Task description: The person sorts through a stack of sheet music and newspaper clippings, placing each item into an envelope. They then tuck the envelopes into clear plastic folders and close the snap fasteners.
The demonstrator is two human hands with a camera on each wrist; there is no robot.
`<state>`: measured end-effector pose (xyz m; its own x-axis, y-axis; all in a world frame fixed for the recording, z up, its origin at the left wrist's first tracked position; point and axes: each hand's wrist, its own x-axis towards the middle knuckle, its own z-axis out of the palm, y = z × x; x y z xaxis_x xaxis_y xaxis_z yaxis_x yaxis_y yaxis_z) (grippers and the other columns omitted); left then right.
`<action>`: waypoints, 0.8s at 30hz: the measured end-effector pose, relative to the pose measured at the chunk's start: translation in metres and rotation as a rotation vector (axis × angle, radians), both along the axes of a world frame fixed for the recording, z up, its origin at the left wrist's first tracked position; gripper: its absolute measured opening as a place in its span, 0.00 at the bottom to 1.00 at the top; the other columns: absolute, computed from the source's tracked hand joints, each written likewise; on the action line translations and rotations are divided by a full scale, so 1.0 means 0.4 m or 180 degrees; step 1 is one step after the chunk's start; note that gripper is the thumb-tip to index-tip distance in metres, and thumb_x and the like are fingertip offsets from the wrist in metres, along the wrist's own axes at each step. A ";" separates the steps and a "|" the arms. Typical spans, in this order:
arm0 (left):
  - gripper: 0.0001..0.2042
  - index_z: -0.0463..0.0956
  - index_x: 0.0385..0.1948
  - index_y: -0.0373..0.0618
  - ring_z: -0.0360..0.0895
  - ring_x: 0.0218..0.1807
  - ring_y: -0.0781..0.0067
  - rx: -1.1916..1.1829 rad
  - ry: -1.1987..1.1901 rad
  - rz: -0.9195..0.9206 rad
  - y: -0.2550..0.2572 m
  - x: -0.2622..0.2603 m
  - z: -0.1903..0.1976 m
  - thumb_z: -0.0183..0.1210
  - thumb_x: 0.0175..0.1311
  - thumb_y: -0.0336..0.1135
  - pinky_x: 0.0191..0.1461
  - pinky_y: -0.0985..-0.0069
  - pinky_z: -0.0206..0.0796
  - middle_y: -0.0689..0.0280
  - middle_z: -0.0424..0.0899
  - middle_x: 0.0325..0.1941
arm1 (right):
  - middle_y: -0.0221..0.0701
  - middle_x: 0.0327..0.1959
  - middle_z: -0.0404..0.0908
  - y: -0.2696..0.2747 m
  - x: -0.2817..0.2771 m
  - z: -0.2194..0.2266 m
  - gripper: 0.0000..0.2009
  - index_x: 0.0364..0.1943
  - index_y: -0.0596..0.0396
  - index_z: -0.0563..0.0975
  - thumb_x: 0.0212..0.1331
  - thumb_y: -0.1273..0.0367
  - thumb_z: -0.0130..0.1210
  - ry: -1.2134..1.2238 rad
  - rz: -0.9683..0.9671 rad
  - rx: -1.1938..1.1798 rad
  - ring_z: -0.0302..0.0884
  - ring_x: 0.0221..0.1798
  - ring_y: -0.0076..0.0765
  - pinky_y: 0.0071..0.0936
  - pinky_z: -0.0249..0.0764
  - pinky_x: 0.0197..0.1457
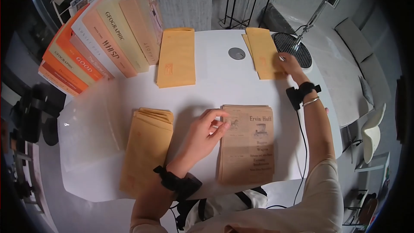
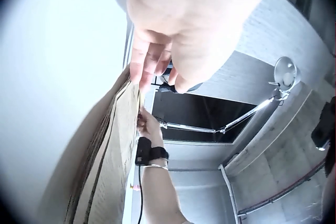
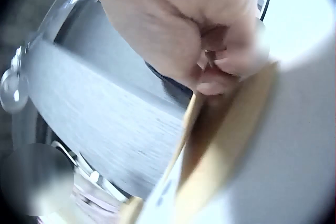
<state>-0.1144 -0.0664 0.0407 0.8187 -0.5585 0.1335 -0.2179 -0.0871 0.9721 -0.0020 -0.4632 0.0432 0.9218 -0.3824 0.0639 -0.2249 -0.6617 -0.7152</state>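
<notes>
At the back right of the table, my right hand [image 1: 292, 65] pinches the right edge of a yellow-brown paper envelope [image 1: 262, 56]. Another envelope shows from beneath it on the left. The right wrist view has the thumb and fingertips [image 3: 212, 85] closed at the edge of the blurred envelope paper [image 3: 226, 145]. My left hand [image 1: 202, 133] hovers with loosely bent fingers at the upper left of a stack of folded, browned newspapers [image 1: 248, 155] headed "Ervin Huff". In the left wrist view its fingertips come right to the edge of the newspaper stack [image 2: 113, 145], with nothing held.
More envelope piles lie at front left [image 1: 148, 151] and back centre [image 1: 177, 58]. A row of orange and cream books [image 1: 108, 30] stands at the back left, above a clear plastic sheet [image 1: 92, 125]. A lamp base [image 1: 293, 47] sits beside my right hand; a cable [image 1: 305, 146] trails from that wrist.
</notes>
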 end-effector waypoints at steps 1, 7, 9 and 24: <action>0.09 0.70 0.46 0.36 0.82 0.43 0.73 -0.0007 -0.0014 0.0004 0.001 0.002 0.000 0.53 0.66 0.25 0.43 0.81 0.73 0.60 0.75 0.49 | 0.35 0.27 0.79 0.009 -0.010 -0.014 0.14 0.45 0.54 0.78 0.60 0.62 0.54 0.0101 -0.0076 -0.0443 0.78 0.27 0.26 0.26 0.71 0.26; 0.09 0.72 0.44 0.37 0.81 0.42 0.73 -0.0045 0.0071 0.0029 -0.004 0.002 0.001 0.56 0.63 0.25 0.43 0.82 0.74 0.62 0.75 0.48 | 0.38 0.28 0.80 -0.088 0.016 -0.105 0.14 0.47 0.54 0.78 0.58 0.66 0.55 -0.1092 0.0593 -0.1612 0.76 0.21 0.30 0.27 0.72 0.26; 0.10 0.73 0.44 0.38 0.80 0.40 0.75 0.0000 -0.0008 0.0058 -0.003 0.001 0.005 0.58 0.62 0.26 0.42 0.82 0.74 0.62 0.75 0.49 | 0.37 0.27 0.79 -0.035 -0.027 -0.020 0.15 0.48 0.54 0.77 0.58 0.66 0.55 -0.0449 0.0392 -0.0573 0.75 0.22 0.29 0.28 0.71 0.28; 0.12 0.75 0.42 0.41 0.80 0.41 0.76 0.0281 -0.0066 -0.0133 0.000 0.001 -0.004 0.62 0.56 0.25 0.44 0.80 0.74 0.62 0.75 0.53 | 0.34 0.31 0.80 0.218 -0.262 0.115 0.11 0.38 0.55 0.78 0.53 0.66 0.62 -0.0150 0.1516 -0.0776 0.77 0.31 0.34 0.28 0.72 0.36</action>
